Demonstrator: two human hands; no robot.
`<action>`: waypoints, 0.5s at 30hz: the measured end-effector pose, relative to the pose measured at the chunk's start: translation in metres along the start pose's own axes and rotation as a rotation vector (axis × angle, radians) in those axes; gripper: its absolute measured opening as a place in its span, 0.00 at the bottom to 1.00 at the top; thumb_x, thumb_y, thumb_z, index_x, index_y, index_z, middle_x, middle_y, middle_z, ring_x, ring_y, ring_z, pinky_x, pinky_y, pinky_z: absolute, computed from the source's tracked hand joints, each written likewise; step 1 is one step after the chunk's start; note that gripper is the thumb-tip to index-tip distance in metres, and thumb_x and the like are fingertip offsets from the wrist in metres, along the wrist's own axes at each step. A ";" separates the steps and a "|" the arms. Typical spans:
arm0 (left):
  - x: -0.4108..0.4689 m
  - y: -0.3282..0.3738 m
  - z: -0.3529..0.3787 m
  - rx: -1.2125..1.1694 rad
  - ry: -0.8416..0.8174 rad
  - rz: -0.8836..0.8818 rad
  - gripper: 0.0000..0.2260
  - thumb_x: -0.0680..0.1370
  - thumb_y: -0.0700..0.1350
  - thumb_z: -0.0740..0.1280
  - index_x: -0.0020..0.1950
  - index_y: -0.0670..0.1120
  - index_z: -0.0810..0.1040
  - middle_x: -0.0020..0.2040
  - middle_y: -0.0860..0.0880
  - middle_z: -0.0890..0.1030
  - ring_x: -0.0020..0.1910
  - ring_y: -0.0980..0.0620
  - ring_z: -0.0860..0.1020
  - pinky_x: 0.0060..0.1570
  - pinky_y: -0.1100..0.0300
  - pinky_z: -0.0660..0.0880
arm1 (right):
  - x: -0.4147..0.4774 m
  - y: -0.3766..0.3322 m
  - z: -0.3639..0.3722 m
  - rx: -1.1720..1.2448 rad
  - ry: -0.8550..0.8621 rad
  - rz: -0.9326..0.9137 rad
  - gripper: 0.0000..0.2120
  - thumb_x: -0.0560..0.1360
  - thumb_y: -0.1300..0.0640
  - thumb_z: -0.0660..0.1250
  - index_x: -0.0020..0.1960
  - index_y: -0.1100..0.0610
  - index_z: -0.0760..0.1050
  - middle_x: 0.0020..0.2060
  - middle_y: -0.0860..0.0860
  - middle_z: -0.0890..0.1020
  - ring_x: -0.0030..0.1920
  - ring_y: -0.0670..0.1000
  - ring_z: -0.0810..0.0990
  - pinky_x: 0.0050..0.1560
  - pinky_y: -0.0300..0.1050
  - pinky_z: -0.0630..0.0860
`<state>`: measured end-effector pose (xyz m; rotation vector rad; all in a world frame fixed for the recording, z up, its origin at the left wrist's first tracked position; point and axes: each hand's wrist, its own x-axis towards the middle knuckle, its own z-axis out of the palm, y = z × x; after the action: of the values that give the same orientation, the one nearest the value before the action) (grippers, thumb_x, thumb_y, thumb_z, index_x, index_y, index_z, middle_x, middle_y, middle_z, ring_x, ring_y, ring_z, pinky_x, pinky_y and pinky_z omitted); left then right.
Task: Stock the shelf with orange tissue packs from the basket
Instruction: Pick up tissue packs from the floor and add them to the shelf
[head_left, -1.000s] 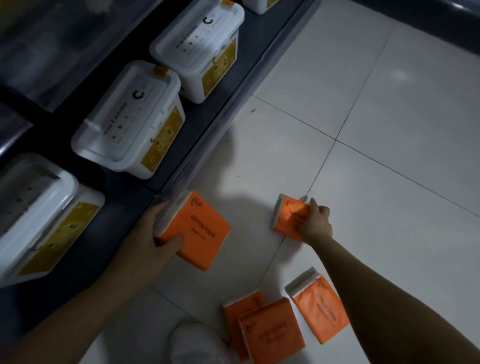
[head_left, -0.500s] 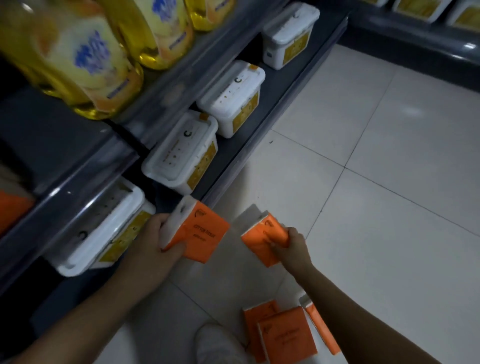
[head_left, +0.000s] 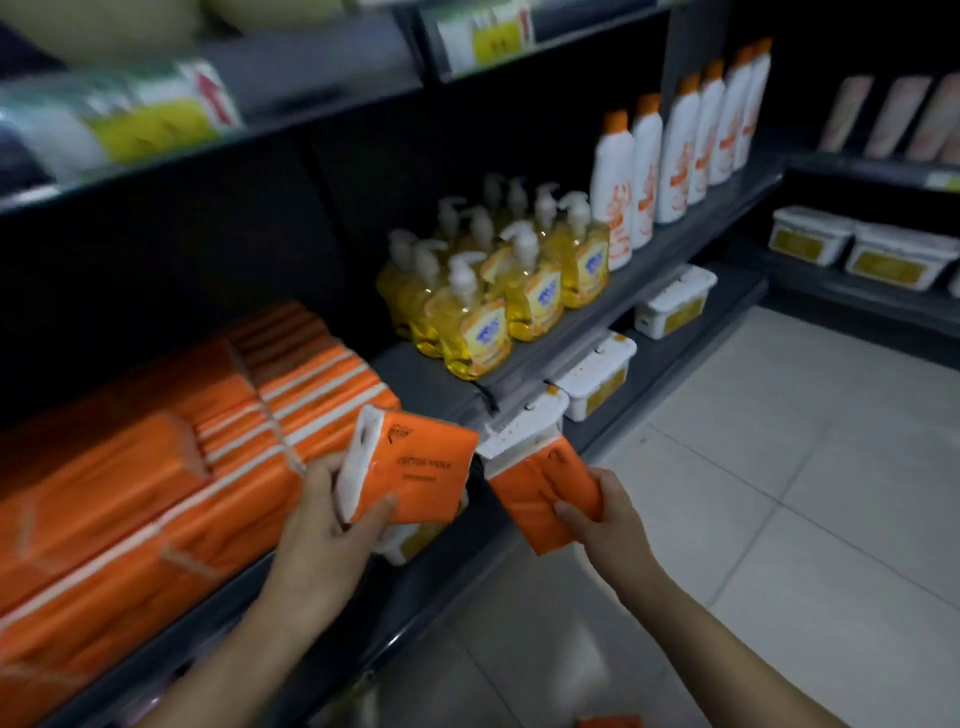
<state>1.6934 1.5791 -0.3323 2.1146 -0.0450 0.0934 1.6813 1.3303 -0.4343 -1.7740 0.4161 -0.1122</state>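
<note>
Orange tissue packs (head_left: 431, 457), 2 pcs in hand. Pack 1 (head_left: 422, 470): left hand (head_left: 327, 519), fingers (head_left: 324, 467) curled round white end, thumb on orange face; firm hold. Pack 2 (head_left: 540, 501): right hand (head_left: 610, 519), fingers wrapped behind, thumb across front; pack tilted. Shelved stack (head_left: 156, 493): just beside left fingers, contact unclear. Basket: not in view. Handling, est.: turn pack 1 to match stack, slide in at end nearest fingers, let go once seated; pack 2 next. Soap bottles (head_left: 493, 312) beyond fingers, keep clear.

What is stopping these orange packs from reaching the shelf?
Nothing visible. The left hand holds one pack, the right hand another pack, just before the shelf, which is bare between the stacked packs and soap bottles.
</note>
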 end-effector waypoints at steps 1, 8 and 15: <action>-0.007 0.005 -0.014 -0.028 0.042 0.003 0.16 0.72 0.42 0.73 0.52 0.57 0.70 0.46 0.56 0.79 0.41 0.66 0.77 0.44 0.64 0.74 | -0.007 -0.017 0.003 0.004 -0.017 -0.040 0.15 0.63 0.49 0.68 0.48 0.44 0.69 0.47 0.52 0.78 0.47 0.51 0.78 0.45 0.46 0.75; -0.057 0.020 -0.113 -0.102 0.301 0.042 0.13 0.74 0.41 0.70 0.51 0.55 0.70 0.48 0.56 0.78 0.45 0.60 0.77 0.47 0.58 0.73 | -0.055 -0.116 0.049 -0.007 -0.165 -0.283 0.17 0.72 0.56 0.71 0.56 0.46 0.69 0.54 0.52 0.78 0.53 0.52 0.78 0.55 0.55 0.76; -0.094 -0.004 -0.199 -0.171 0.520 -0.030 0.14 0.74 0.41 0.71 0.51 0.56 0.70 0.50 0.49 0.78 0.46 0.50 0.78 0.52 0.47 0.75 | -0.098 -0.182 0.125 -0.104 -0.265 -0.462 0.21 0.73 0.55 0.70 0.63 0.51 0.67 0.55 0.49 0.66 0.54 0.47 0.69 0.56 0.40 0.67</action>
<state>1.5900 1.7507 -0.2408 1.8624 0.2779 0.5956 1.6669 1.5124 -0.2769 -1.9299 -0.1863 -0.1798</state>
